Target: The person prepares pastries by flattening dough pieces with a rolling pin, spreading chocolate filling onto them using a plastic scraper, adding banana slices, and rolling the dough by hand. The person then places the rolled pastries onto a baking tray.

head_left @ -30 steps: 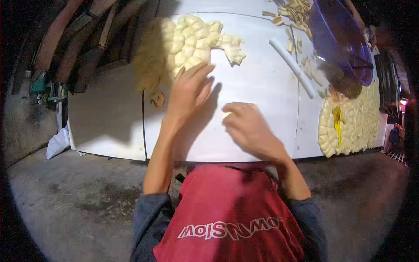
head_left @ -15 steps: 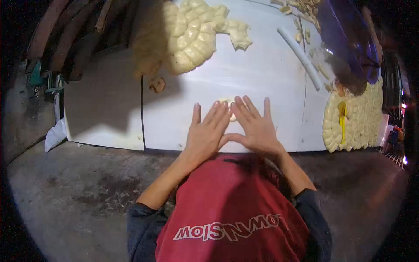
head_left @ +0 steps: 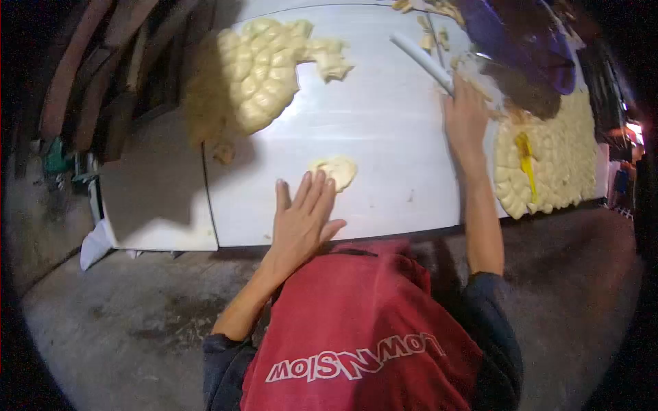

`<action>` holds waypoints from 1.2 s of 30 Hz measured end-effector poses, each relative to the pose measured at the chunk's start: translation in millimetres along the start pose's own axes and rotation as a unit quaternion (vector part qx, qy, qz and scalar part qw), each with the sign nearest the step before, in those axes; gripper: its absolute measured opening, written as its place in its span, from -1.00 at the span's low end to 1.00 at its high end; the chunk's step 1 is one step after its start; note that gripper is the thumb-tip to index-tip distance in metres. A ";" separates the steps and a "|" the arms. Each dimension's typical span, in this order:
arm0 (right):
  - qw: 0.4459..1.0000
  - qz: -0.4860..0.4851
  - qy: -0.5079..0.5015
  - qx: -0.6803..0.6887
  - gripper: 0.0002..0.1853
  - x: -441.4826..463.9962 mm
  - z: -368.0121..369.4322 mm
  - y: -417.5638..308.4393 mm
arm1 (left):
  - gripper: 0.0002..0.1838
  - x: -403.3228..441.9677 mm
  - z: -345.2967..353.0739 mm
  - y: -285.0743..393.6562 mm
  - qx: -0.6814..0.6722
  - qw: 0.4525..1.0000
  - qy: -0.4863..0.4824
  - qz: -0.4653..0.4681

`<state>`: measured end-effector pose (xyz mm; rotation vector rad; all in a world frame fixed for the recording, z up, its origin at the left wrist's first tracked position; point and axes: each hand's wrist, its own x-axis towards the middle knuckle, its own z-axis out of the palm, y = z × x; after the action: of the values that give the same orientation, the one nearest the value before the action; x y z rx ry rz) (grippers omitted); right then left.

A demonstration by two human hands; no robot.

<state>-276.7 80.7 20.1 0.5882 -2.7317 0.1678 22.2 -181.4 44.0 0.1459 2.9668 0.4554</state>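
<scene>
A flattened piece of dough (head_left: pixel 337 171) lies on the white work surface in front of me. My left hand (head_left: pixel 303 214) rests flat with its fingers spread, the fingertips at the dough's near left edge. Farther off to the right, my right hand (head_left: pixel 469 120) has its fingers around the near end of a plain grey, pipe-like rolling pin (head_left: pixel 418 58). The hand covers that end, and the pin's far end points away to the left, still lying on the surface.
A mass of joined dough balls (head_left: pixel 264 75) sits at the back left. Another slab of dough balls (head_left: pixel 558 154), with a yellow streak (head_left: pixel 526 164) on it, lies at the right. Behind it is a purple basin (head_left: pixel 528 48). Dough scraps (head_left: pixel 428 34) lie near the pin.
My right hand has left the dough and reached forward right to the rolling pin. My left hand stays by the dough, which now shows as a flat disc. The view has shifted.
</scene>
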 end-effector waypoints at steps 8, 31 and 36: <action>0.981 -0.053 -0.044 0.183 -0.60 -29.4 -35.6 -24.7 | -0.23 -14.6 -3.5 -7.8 -0.082 0.979 0.180 -0.048; 0.911 -0.265 -0.164 0.271 -0.35 21.4 -26.0 -137.9 | -0.30 144.3 -21.9 -93.0 0.040 0.965 0.227 -0.127; 0.889 -0.303 -0.216 0.268 -0.45 -17.6 -45.3 -119.3 | -0.16 100.3 -27.4 -72.4 -0.014 0.980 0.182 -0.075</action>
<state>-198.0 -12.5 61.4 1.7857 -2.7192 0.7154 -86.2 -246.6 35.9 -0.1842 3.2904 0.5555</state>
